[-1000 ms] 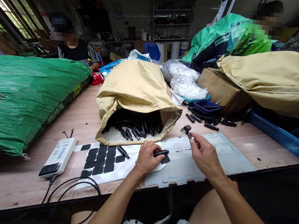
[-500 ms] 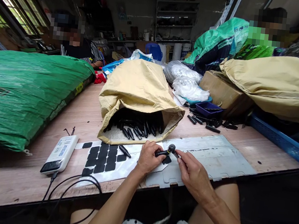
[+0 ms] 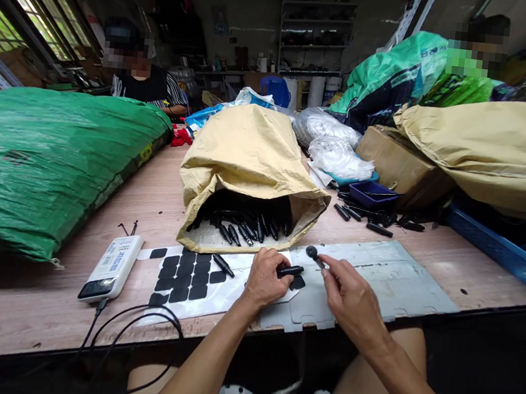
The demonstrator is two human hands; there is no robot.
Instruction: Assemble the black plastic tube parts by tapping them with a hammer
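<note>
My left hand (image 3: 267, 279) is closed around a black tapered tube (image 3: 291, 271), its end pointing right. Pinched in the fingers of my right hand (image 3: 355, 294) is a thin rod with a black round head (image 3: 312, 253), held up and apart from the tube. Another black tapered tube (image 3: 223, 265) lies loose to the left, beside a white sheet bearing black rounded-square stickers (image 3: 184, 271). One black sticker (image 3: 298, 283) shows just under the held tube. Behind my hands, a tan sack (image 3: 249, 151) opens toward me with several black tubes inside.
A white power bank (image 3: 112, 267) with a black cable lies left, near a large green sack (image 3: 50, 168). A grey board (image 3: 390, 279) covers the table's front right. Behind it are a purple tray (image 3: 371, 196), loose black parts and a blue crate (image 3: 497, 250). Two people sit farther back.
The round-headed rod, earlier against the end of the black tube, is now apart from it, up and to the right with my right hand. The view has shifted slightly.
</note>
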